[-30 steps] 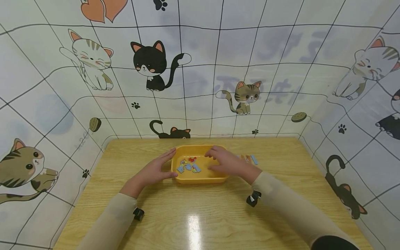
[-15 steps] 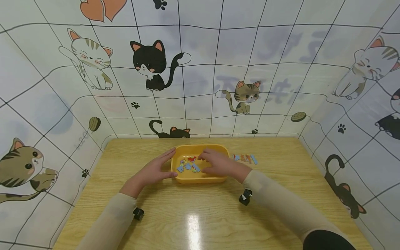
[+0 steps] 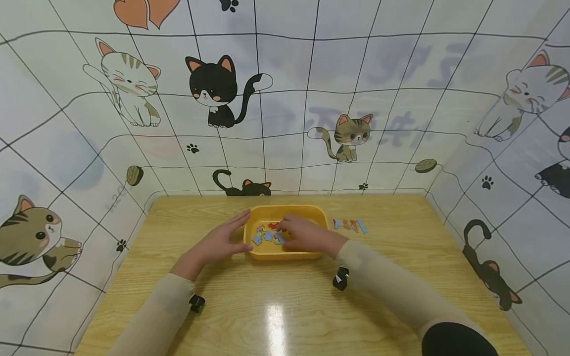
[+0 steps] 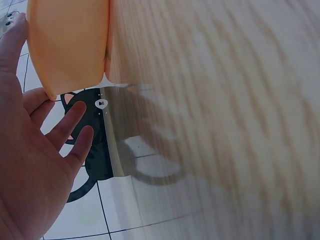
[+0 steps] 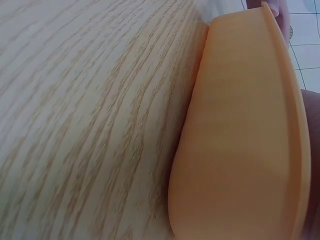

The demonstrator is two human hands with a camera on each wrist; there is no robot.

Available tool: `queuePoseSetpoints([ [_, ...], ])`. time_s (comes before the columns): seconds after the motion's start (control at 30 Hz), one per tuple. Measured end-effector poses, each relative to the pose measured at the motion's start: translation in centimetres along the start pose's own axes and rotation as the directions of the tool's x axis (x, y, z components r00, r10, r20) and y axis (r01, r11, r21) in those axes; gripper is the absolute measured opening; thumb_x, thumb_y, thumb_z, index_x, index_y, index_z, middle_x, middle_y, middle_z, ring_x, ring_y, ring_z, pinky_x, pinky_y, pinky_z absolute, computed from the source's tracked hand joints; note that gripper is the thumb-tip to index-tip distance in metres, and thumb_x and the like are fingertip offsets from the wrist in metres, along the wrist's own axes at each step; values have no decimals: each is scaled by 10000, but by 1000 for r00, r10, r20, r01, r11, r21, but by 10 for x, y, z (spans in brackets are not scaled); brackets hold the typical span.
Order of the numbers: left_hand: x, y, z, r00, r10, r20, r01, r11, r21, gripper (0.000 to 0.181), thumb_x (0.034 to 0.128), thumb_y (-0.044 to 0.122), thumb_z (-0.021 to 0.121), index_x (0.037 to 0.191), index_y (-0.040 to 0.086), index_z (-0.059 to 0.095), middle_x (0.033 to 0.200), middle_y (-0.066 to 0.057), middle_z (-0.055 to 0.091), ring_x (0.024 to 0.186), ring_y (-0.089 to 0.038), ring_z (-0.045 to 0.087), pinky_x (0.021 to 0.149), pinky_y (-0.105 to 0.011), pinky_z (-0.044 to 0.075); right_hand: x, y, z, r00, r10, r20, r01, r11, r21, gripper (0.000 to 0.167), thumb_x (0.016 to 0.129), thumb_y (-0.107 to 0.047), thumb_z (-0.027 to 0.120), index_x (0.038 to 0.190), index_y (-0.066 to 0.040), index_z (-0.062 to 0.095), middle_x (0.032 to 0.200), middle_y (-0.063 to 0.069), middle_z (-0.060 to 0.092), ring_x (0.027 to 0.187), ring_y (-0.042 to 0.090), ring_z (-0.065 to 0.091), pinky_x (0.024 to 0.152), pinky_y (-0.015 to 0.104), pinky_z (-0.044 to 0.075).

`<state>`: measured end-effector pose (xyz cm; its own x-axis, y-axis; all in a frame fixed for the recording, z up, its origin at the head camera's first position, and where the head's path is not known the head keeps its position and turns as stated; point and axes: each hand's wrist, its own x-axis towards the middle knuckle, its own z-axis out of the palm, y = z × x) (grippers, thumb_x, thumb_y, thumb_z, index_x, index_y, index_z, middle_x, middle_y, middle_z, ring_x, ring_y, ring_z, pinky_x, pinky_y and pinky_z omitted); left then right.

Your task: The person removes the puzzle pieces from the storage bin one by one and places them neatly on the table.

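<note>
A yellow tray lies on the table. The left hand grips its left end, thumb at the near corner and fingers at the far corner. Several small flat pieces lie inside, among them a pale blue one and a red one. Over the tray's middle, the right hand has bent fingers spread from the thumb, its fingertips close to the red piece; no held piece shows. In the right wrist view the tray wall hides most of that hand.
A row of several pieces, blue and orange, lies on the wooden table just right of the tray. A cloth with cat drawings and grid lines hangs behind and at both sides.
The right hand has moved left within the tray toward the pieces, uncovering the row on the table. The left hand and tray have stayed in place.
</note>
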<state>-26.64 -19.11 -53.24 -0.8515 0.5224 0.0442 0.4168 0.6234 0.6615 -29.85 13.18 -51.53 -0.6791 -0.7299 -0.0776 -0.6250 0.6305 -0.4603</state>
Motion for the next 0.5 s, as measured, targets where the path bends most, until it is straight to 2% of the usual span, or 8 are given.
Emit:
queuePoseSetpoints([
  [0.17,0,0,0,1000,6,-1,-6,1000,-4,999,973,470,859,1756,146,331,1842,15,222,1678,-309,232,1323,-612,262,8,4,6,999,31,30,-30,999,-31,514,997,-281,864,1447,-95,700,1175,-8,637,1007,120,605,911,307,573],
  [0.5,1,-1,0,1000,9,-5,-9,1000,-9,997,970,442,870,1757,151,331,1841,19,225,1677,-315,236,1321,-624,258,13,0,5,998,49,37,-49,999,-16,473,1000,-235,856,1427,-82,719,1142,4,627,973,148,572,858,300,537],
])
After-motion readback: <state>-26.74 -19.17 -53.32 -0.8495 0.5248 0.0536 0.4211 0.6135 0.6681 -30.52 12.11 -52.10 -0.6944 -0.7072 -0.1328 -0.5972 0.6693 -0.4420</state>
